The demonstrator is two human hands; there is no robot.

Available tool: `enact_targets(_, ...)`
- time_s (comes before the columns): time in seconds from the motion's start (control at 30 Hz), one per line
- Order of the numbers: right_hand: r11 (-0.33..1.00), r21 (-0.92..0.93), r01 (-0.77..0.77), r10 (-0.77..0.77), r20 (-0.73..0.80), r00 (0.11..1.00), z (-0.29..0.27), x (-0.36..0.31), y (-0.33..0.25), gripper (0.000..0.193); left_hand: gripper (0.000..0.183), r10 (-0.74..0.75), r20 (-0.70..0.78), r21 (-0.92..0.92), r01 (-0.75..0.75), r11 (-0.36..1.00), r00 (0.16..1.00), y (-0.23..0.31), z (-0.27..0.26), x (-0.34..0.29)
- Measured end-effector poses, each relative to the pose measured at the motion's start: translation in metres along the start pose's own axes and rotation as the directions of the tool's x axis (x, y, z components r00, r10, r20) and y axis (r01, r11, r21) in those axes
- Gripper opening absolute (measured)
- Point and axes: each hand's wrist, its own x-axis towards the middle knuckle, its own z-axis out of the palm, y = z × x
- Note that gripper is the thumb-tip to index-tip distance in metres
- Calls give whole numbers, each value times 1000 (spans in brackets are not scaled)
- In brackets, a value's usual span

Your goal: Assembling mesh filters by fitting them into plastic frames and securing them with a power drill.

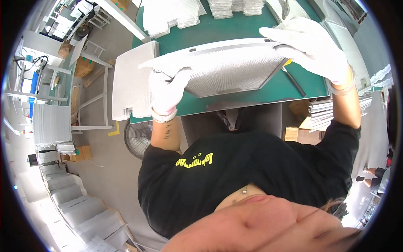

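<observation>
A flat silver mesh panel with a pale frame [231,67], which looks like a metal filter, is held up tilted above the green work table [184,35]. My left hand [170,86], in a white glove, is closed round the panel's left end. My right hand [312,48], also gloved in white, pinches the upper right corner between thumb and fingers. Small dark slots show along the panel's upper edge. Below my right hand, a tool with a black handle [294,82] and a yellow part lies on the table, partly hidden by the panel.
Beside my left hand stands a stack of white sheets [132,80] at the table's left edge. Piles of silver mesh sheets [172,17] lie at the back. A floor fan [138,138] stands below on the left. Pale strips [321,113] are stacked under the table's right end.
</observation>
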Motion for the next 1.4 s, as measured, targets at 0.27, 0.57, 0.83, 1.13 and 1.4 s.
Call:
enact_targets(0.27,957,-12,290,-287,105,952,-6,43,-5,48,13,-51,72,-49,54,997,996,21,14,18)
enact_targets(0.57,976,177,123,-138,72,988,15,67,-24,40,68,212,-324,62,-203,977,922,0,25,-2)
enact_targets(0.83,985,163,62,-82,122,989,18,75,-23,45,50,237,-511,232,-133,964,826,-9,47,2)
enact_targets(1.13,968,193,163,-170,20,985,28,71,-14,51,32,354,-335,603,-91,793,873,1,33,2)
enact_targets(1.4,987,135,90,-102,89,991,20,72,-24,43,33,376,-382,549,-120,827,844,-17,27,3)
